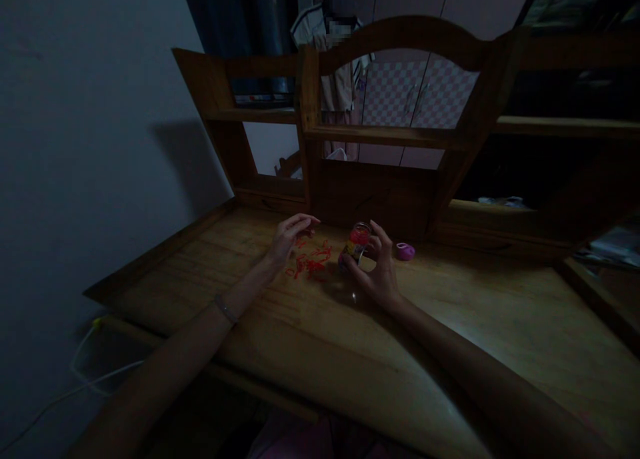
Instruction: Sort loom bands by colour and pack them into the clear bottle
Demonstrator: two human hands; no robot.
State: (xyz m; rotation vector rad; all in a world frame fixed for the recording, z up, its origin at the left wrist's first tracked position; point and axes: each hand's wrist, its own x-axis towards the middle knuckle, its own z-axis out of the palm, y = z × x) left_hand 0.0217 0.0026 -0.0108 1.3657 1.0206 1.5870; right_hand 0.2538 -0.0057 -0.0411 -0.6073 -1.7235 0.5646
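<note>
My right hand (383, 265) grips a small clear jar (356, 244) with a coloured label and red contents, its mouth uncovered and tilted slightly. Thumb and fingers wrap its sides just above the desk. To the left lies a loose scatter of thin red bands (313, 262), which look like rubber bands. My left hand (293, 233) hovers at the scatter's far left edge, its fingers drawn together in a pinch. Whether a band sits between those fingertips is too dark to make out. A purple cap with a loop (406, 251) rests to the right of my right hand.
The wooden desk (320, 339) has a shelf unit (390, 135) along its back edge. A wall (100, 145) stands at the left, with a white cable (85, 382) beside the desk's left front corner. Papers (617, 249) lie at the far right.
</note>
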